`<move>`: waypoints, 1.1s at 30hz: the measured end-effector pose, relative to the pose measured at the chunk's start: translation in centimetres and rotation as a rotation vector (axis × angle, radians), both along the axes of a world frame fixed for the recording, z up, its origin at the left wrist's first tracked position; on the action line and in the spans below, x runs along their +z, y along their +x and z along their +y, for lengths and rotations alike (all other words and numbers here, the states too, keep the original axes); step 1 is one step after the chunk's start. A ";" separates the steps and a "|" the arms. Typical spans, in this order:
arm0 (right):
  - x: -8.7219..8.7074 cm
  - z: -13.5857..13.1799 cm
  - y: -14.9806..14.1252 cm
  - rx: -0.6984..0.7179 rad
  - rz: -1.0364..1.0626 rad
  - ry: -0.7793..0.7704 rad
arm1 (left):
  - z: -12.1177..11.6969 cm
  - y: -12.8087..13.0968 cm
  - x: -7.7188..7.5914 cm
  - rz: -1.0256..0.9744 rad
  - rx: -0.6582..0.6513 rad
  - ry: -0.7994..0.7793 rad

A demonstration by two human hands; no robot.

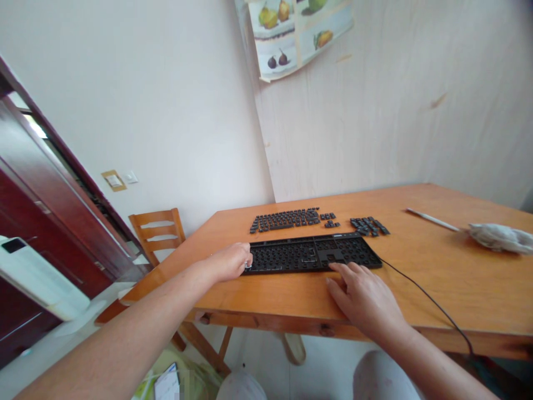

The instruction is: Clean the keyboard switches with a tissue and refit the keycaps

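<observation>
A black keyboard base (287, 255) with its keycaps off lies on the wooden table (416, 278). At its left end, my left hand (234, 261) is closed, with a small whitish bit showing at the fingertips; what it is I cannot make out. My right hand (362, 294) rests at the front edge of the base, right of the middle, fingers stretched out and holding nothing. Behind the base, loose black keycaps (287, 219) are laid out in keyboard order. A second group of keycaps (368, 225) sits to their right.
A black cable (428, 297) runs from the base over the table's front edge. On the right lie a white stick-like object (433, 220) and a greyish cloth-like bundle (499, 238). A wooden chair (160, 232) stands at the left; a wall (375, 133) rises behind.
</observation>
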State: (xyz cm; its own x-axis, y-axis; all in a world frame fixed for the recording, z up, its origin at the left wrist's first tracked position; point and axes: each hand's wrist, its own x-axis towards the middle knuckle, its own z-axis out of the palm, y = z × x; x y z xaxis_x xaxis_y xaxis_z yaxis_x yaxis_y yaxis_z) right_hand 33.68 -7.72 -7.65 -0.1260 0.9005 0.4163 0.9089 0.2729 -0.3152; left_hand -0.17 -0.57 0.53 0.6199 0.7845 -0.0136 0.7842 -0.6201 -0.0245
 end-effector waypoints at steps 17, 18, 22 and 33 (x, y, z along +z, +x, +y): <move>0.0 0.0 0.0 0.009 0.008 0.010 | -0.8 -1.3 0.7 0.119 0.102 0.060; 0.1 -0.1 0.0 0.009 0.008 0.012 | -0.8 -1.2 0.8 0.098 0.112 0.050; 0.1 -0.1 -0.1 0.003 0.008 0.011 | -1.2 -0.3 1.4 -0.243 0.245 -0.037; 0.2 -0.1 -0.1 0.012 0.014 0.005 | -3.2 1.4 2.4 -1.539 0.463 -0.657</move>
State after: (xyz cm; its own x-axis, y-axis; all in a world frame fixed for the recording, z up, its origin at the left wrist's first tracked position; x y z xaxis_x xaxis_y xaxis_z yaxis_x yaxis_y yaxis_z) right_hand 33.54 -7.84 -7.47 -0.1305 0.8968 0.4227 0.9012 0.2850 -0.3265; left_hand 1.26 -3.75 2.97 0.1148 0.9927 -0.0381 -0.0531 0.0444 0.9976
